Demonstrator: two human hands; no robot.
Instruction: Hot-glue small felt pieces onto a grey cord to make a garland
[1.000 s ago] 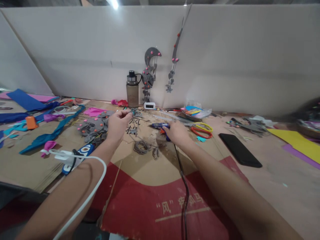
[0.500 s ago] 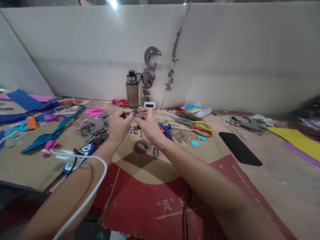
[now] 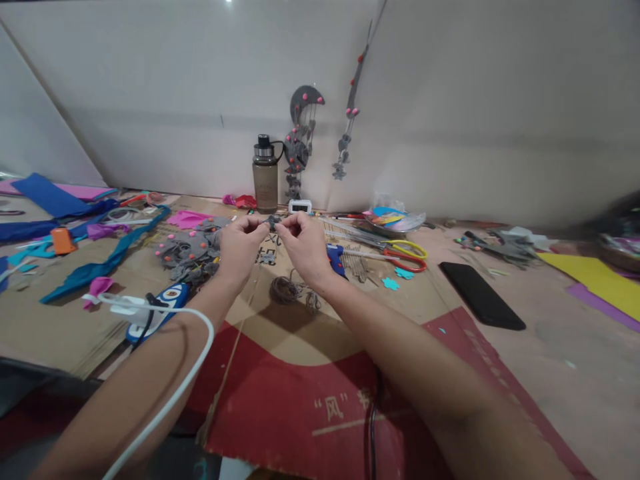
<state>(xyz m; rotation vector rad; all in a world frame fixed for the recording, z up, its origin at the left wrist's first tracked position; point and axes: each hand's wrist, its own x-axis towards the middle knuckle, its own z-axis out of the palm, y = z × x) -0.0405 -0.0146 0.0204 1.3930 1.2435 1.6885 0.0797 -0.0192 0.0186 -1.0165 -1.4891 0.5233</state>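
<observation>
Between my two hands is a small grey felt piece [image 3: 273, 220], pinched from both sides above the cardboard. My left hand [image 3: 243, 245] is closed on its left side, thumb and forefinger together. My right hand [image 3: 305, 245] pinches its right side the same way. The piece's exact shape is too small to tell. Below the hands lies a coil of grey cord [image 3: 285, 291]. A heap of grey felt shapes with pink and orange pompoms [image 3: 187, 250] sits beside my left hand. The blue glue gun [image 3: 337, 260] lies just right of my right wrist, partly hidden.
Scissors with yellow and red handles [image 3: 403, 257] and a black phone [image 3: 481, 295] lie to the right. A bottle [image 3: 265, 175] stands at the back beside a white timer [image 3: 300, 207]. A white cable [image 3: 203, 360] crosses my left forearm. Felt moon hangings [image 3: 306, 100] are on the wall.
My hands have drawn slightly apart around the felt piece, with the right hand a little further right. The view has tilted down slightly.
</observation>
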